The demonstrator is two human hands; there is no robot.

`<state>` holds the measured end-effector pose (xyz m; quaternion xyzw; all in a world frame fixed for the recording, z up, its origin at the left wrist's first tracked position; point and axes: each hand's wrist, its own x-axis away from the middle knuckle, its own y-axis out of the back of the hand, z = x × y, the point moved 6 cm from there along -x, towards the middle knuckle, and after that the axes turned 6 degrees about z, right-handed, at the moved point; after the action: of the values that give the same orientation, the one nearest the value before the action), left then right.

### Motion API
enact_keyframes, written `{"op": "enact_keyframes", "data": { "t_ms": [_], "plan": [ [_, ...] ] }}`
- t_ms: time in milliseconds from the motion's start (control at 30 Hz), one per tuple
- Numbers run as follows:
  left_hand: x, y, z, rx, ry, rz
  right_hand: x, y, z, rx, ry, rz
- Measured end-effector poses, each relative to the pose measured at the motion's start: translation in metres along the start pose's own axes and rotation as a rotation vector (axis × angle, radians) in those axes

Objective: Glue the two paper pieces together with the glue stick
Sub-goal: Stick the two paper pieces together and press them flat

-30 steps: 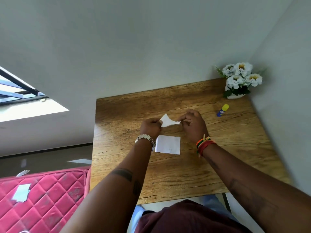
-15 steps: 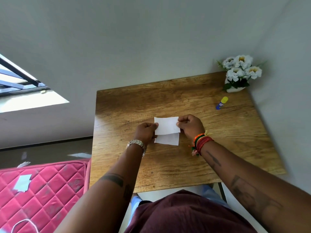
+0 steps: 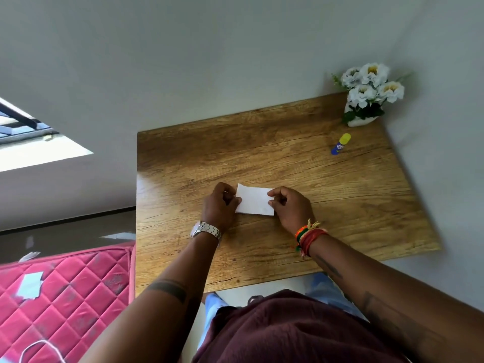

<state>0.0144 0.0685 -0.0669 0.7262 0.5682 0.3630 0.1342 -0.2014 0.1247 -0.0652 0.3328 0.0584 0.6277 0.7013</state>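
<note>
A white paper piece (image 3: 254, 199) lies flat on the wooden table (image 3: 288, 163), covering the second piece so that only one white rectangle shows. My left hand (image 3: 221, 204) pinches the paper's left edge with curled fingers. My right hand (image 3: 290, 205) pinches its right edge the same way. The glue stick (image 3: 340, 144), blue with a yellow cap, lies capped at the far right of the table, well away from both hands.
A white pot of white flowers (image 3: 366, 96) stands in the table's far right corner against the wall. A pink quilted mattress (image 3: 65, 297) with paper scraps on it lies left of the table. My lap is at the near edge.
The paper held up between my hands came down over the lower piece. Half a second ago the two overlapped partly; now the upper one covers the lower one.
</note>
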Motion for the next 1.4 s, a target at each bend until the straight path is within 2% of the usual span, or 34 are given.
{"op": "enact_keyframes", "data": {
  "t_ms": [300, 933, 1233, 1400],
  "plan": [
    [0.002, -0.005, 0.001, -0.079, -0.083, 0.010, -0.002, 0.000, 0.000, 0.059, 0.095, -0.023],
    [-0.011, -0.009, -0.005, -0.185, -0.039, 0.051, -0.009, -0.007, 0.001, 0.171, 0.086, -0.023],
    [-0.021, -0.015, -0.009, -0.302, -0.078, 0.133, -0.009, -0.010, 0.002, 0.208, 0.056, 0.003],
    [-0.016, -0.021, -0.015, -0.429, -0.177, 0.158, -0.013, -0.009, 0.003, 0.244, 0.048, 0.063]
  ]
}}
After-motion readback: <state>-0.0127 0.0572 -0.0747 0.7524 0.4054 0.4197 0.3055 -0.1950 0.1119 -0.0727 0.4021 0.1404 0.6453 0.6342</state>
